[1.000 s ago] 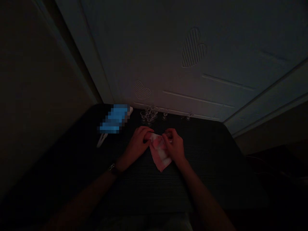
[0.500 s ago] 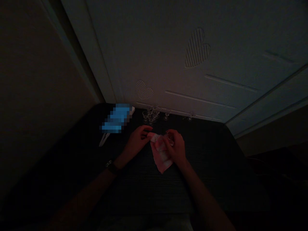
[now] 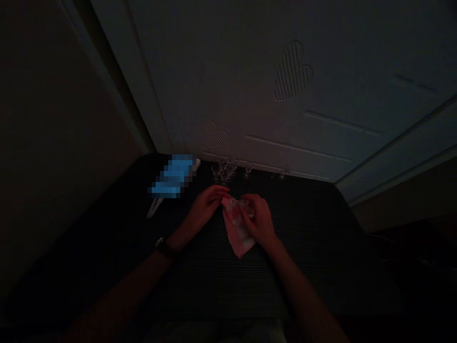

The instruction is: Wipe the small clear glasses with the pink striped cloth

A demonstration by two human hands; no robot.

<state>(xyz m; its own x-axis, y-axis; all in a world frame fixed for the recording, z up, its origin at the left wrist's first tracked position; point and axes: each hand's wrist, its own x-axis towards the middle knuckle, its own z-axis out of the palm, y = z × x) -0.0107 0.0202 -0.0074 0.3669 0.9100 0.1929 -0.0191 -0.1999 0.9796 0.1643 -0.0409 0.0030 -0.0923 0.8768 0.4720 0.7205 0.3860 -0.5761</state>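
My right hand (image 3: 260,216) is closed around a small clear glass (image 3: 246,207), which lies tilted sideways toward my left hand. Pinched at its upper left corner by my left hand (image 3: 209,202), a pink and white cloth (image 3: 238,233) hangs below the glass, its lower tip pointing toward me. The cloth's right edge passes behind my right fingers. Dim light leaves the glass's exact outline hard to make out.
Several small stemmed glasses (image 3: 224,172) cluster at the back of the dark table (image 3: 221,281). Two more, a single glass (image 3: 247,170) and another glass (image 3: 282,175), stand rightward along the white panel (image 3: 228,85). A lit, blurred screen (image 3: 173,176) on a white stand is at left.
The glass in my right hand has turned and come further left, over the cloth's top. My left fingers have shifted slightly right and up. The other glasses are unmoved.
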